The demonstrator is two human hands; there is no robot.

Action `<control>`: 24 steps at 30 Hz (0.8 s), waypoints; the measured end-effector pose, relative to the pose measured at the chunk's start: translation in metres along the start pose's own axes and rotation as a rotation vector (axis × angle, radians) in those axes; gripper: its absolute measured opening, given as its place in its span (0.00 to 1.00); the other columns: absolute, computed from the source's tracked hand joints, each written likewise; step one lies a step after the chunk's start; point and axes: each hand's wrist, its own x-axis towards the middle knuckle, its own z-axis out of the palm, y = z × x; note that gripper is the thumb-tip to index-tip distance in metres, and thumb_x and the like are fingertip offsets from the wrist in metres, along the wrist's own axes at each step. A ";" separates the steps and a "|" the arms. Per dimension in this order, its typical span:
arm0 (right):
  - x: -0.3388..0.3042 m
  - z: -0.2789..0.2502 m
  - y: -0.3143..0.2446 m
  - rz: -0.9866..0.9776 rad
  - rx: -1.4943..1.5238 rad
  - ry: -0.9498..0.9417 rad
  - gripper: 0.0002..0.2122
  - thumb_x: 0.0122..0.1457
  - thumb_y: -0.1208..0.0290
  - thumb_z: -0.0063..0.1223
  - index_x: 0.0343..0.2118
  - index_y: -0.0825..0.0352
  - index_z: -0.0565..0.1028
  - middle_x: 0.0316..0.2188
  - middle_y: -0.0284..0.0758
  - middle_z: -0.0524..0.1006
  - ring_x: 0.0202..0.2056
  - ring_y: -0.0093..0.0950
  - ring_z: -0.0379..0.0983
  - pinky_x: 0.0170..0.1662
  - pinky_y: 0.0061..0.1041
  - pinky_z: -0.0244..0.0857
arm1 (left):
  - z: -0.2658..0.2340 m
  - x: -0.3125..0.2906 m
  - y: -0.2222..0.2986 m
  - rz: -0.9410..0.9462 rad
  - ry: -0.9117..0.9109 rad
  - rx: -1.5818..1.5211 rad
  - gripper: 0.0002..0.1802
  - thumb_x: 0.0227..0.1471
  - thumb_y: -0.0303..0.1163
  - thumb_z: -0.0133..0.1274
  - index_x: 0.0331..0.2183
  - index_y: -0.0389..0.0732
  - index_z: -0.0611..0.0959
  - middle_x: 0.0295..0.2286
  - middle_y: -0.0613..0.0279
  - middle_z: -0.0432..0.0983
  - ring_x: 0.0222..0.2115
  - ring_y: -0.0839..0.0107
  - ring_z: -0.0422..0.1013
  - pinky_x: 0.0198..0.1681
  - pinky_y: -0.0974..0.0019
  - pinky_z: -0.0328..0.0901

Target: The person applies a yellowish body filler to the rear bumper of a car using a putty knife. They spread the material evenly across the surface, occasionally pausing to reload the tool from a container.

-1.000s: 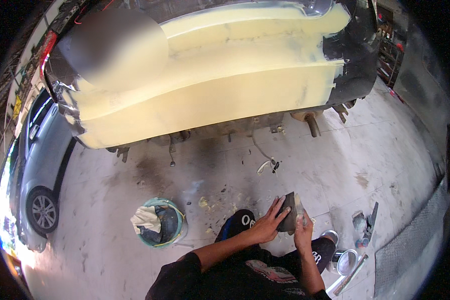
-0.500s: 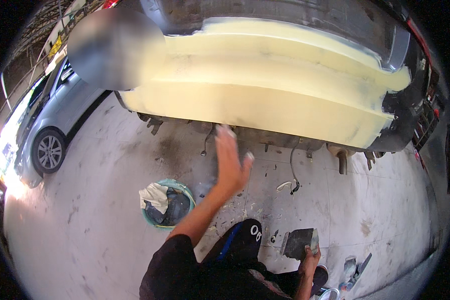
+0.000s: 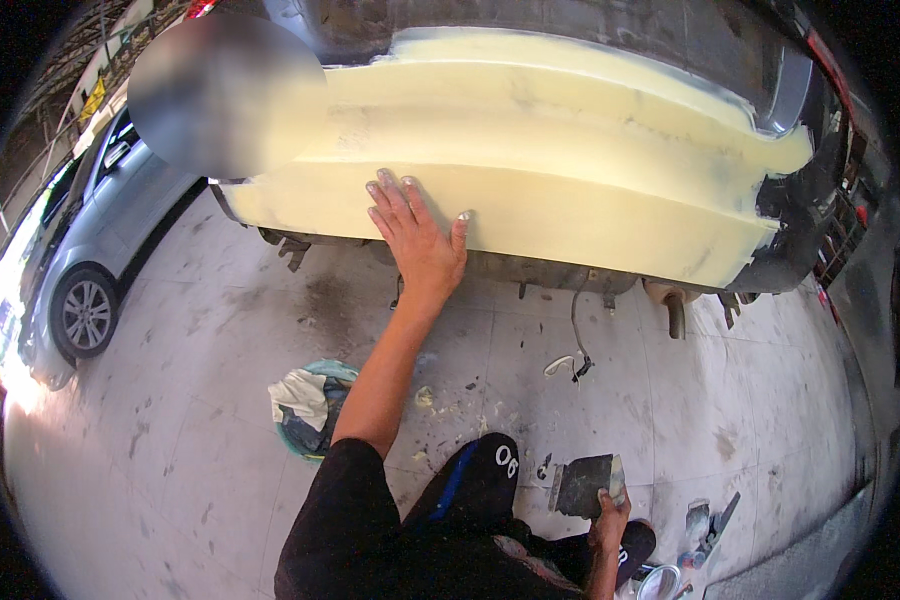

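Note:
Across the top stretches a car's rear bumper (image 3: 590, 165), dark at its ends and coated over most of its face with smooth pale-yellow filler. My left hand (image 3: 420, 240) lies on the lower part of this yellow surface, palm toward it, fingers spread and holding nothing. Low on the right, beside my knee, my right hand (image 3: 608, 525) grips a dark flat putty plate (image 3: 584, 487) by its right side. A pale strip runs along the plate's right edge, and the fingers under it are partly hidden.
A teal tub (image 3: 292, 440) with a pale cloth (image 3: 302, 398) over its rim stands left of my legs. A cable (image 3: 575, 325) and an exhaust pipe (image 3: 677, 318) hang below the bumper. A can (image 3: 658, 580) is at lower right; a silver car (image 3: 145, 205) stands left.
My left hand has moved up and slightly left, from in front of the bumper's lower edge onto its yellow face. The right hand still holds the plate.

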 end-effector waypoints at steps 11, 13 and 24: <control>0.000 -0.010 0.000 -0.015 -0.045 -0.004 0.21 0.54 0.78 0.50 0.52 0.72 0.65 0.37 0.36 0.74 0.35 0.27 0.71 0.40 0.23 0.65 | 0.019 -0.028 0.080 0.371 -0.349 -0.150 0.45 0.49 0.52 0.48 0.59 0.35 0.51 0.60 0.36 0.35 0.61 0.38 0.31 0.59 0.36 0.31; -0.001 -0.001 -0.007 0.023 -0.056 0.073 0.21 0.54 0.78 0.50 0.52 0.73 0.65 0.38 0.36 0.74 0.36 0.27 0.70 0.43 0.24 0.64 | 0.021 -0.035 0.089 0.463 -0.395 -0.169 0.46 0.48 0.51 0.49 0.59 0.36 0.51 0.60 0.36 0.34 0.61 0.39 0.31 0.60 0.36 0.31; 0.001 -0.018 -0.001 0.010 -0.034 0.032 0.21 0.54 0.79 0.49 0.52 0.75 0.64 0.40 0.38 0.74 0.39 0.27 0.71 0.45 0.25 0.65 | 0.033 -0.017 0.096 0.372 -0.186 -0.023 0.46 0.51 0.55 0.46 0.60 0.37 0.49 0.60 0.35 0.28 0.61 0.35 0.27 0.58 0.34 0.29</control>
